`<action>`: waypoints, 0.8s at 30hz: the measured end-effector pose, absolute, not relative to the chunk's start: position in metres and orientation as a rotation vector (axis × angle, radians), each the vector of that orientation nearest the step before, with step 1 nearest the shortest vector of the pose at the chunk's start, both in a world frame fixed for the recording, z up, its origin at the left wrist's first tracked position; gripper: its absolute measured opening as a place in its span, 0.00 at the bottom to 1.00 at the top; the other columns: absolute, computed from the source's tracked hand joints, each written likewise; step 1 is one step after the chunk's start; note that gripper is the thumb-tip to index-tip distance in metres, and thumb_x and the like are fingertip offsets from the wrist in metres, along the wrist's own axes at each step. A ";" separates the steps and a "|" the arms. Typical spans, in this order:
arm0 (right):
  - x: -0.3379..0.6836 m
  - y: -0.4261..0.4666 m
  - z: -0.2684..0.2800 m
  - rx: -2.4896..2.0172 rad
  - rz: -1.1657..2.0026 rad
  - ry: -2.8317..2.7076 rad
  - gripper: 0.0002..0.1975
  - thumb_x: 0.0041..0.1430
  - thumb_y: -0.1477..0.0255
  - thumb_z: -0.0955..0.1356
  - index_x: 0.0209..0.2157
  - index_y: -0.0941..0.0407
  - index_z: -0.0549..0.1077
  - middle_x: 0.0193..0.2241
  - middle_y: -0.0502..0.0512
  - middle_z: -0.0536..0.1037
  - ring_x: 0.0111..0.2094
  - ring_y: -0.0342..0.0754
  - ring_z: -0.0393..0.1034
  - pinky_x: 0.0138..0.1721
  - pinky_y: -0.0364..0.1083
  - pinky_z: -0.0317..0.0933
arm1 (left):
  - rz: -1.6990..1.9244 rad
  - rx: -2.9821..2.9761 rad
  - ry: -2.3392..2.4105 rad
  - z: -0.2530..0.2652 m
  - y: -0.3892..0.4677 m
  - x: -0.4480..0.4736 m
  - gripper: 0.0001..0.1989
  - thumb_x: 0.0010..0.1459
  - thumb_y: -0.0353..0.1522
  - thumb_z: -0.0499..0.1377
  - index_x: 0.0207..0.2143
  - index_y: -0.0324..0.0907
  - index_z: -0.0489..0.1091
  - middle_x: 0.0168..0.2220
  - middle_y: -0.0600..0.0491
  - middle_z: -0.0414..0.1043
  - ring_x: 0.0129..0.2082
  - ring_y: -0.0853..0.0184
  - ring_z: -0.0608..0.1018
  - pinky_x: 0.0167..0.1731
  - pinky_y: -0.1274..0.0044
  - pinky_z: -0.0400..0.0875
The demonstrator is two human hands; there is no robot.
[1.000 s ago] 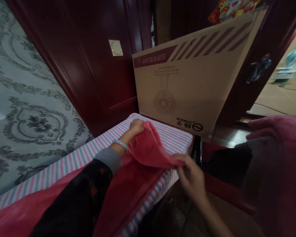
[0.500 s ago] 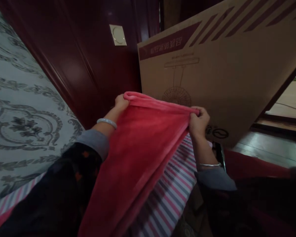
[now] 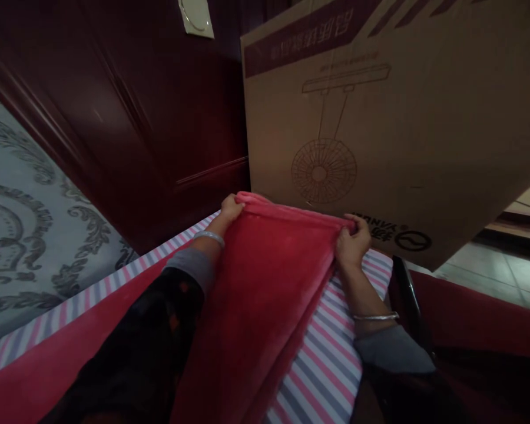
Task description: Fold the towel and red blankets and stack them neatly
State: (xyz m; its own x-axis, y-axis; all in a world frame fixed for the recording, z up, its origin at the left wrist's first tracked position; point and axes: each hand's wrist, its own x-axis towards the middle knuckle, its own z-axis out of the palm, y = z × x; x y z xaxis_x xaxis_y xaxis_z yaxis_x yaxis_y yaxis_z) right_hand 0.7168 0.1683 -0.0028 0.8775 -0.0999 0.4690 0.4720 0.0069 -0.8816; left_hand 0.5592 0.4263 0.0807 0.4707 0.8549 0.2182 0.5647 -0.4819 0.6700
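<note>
Hands pinch the far hem of the red blanket [image 3: 265,282] at frame centre: left hand [image 3: 230,209] on its left corner, right hand [image 3: 352,242] on its right, cloth stretched between, over the striped sheet [image 3: 331,365].

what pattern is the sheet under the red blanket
Pink, grey and white stripes on the sheet, clearest in the head view.

blanket [image 3: 265,282]: plain red | sheet [image 3: 331,365]: pink, white and grey stripes | cardboard box [image 3: 424,129]: tan, maroon band and stripes, line drawing of a fan | wall panel [image 3: 159,118]: dark red-brown | wallpaper [image 3: 22,235]: pale grey, dark scrollwork | bangles [image 3: 208,236]: silver
</note>
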 end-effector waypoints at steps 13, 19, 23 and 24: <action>0.716 0.168 -0.023 -1.870 -0.363 -0.329 0.23 0.44 0.77 0.61 0.42 0.58 0.77 0.34 0.59 0.74 0.39 0.56 0.68 0.44 0.51 0.63 | 0.220 2.302 1.530 0.101 0.431 0.410 0.11 0.52 0.35 0.64 0.20 0.40 0.72 0.26 0.47 0.75 0.36 0.58 0.81 0.34 0.75 0.69; 0.714 0.169 -0.024 -1.905 -0.337 -0.311 0.23 0.46 0.77 0.61 0.45 0.59 0.77 0.34 0.59 0.73 0.38 0.56 0.68 0.43 0.51 0.62 | 0.193 2.242 1.576 0.088 0.410 0.366 0.13 0.60 0.36 0.58 0.24 0.41 0.71 0.28 0.51 0.76 0.34 0.63 0.79 0.30 0.79 0.68; 0.712 0.166 -0.015 -1.914 -0.276 -0.312 0.23 0.47 0.78 0.61 0.45 0.62 0.76 0.38 0.63 0.76 0.41 0.58 0.70 0.47 0.51 0.62 | 0.232 2.220 1.543 0.086 0.405 0.387 0.13 0.65 0.40 0.57 0.38 0.38 0.73 0.36 0.51 0.76 0.35 0.65 0.78 0.34 0.75 0.74; 0.712 0.165 -0.012 -1.924 -0.255 -0.306 0.23 0.47 0.79 0.61 0.46 0.63 0.76 0.39 0.64 0.76 0.42 0.58 0.70 0.48 0.51 0.62 | 0.260 2.232 1.517 0.085 0.403 0.396 0.15 0.65 0.41 0.58 0.42 0.38 0.73 0.39 0.51 0.76 0.36 0.66 0.78 0.35 0.73 0.75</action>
State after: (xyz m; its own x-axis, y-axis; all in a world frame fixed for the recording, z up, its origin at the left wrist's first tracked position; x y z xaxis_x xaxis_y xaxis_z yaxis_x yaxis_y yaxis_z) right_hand 0.7119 0.1653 -0.0118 0.9430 0.0913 0.3200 0.3312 -0.3504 -0.8761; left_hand 0.3958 0.4027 0.0846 0.3848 0.9193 -0.0828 0.8394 -0.3112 0.4456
